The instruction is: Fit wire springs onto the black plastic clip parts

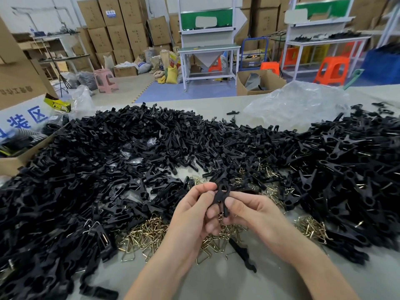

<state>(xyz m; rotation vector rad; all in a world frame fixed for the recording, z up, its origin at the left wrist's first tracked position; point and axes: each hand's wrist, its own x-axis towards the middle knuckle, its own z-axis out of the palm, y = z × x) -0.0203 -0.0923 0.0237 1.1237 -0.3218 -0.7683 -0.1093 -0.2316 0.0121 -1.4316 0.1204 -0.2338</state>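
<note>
Both bare forearms come in from the lower edge and meet over the middle of the pale grey desk [216, 282]. The left hand [192, 215] has its fingers curled, with thumb and forefinger pinching the upper part of a small black plastic clip part [222, 194] from the left. The right hand [257, 213] grips the same piece from the right, its thumb pressed flat on the side and the other fingers folded beneath. The piece stands roughly upright between them, raised above a loose heap of brass-coloured bent wire springs [147, 234]. Whether a spring already sits on it cannot be told.

A broad pile of black plastic clip parts [129, 148] lies around the hands to the left, behind and right. At far left, a white label [28, 120] bears large blue Chinese characters, two of them reading 装区. Beside it, a yellow-and-black pack [58, 103] shows "PRO"; the rest is unreadable.
</note>
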